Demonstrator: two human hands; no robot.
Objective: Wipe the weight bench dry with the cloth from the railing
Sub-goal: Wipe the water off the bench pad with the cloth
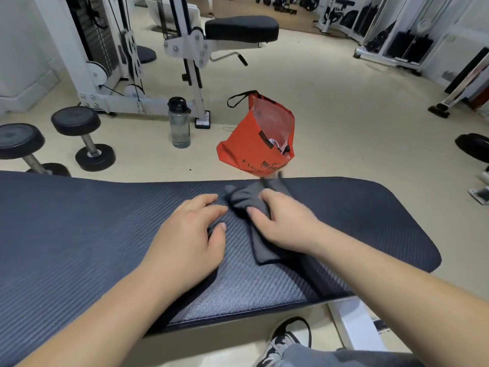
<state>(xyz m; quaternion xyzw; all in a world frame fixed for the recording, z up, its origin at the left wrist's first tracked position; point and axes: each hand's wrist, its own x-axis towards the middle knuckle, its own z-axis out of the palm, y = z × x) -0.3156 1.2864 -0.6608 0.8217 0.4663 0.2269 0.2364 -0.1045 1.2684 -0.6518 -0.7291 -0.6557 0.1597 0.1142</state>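
The right hand (pixel 287 221) grasps the grey cloth (pixel 244 198), bunched on the surface (pixel 79 221). The left hand (pixel 190 234) rests released on the surface, just beside the cloth.

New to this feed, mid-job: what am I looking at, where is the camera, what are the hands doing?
No machine: a person's bare hands. The one picture comes from a head-worn camera looking forward and down. The wide dark pad is the weight bench. The right hand grips a bunched grey cloth on it; the left hand rests on the pad beside it, apparently holding nothing. Beyond, on the floor: an orange bag, a water bottle, dumbbells.
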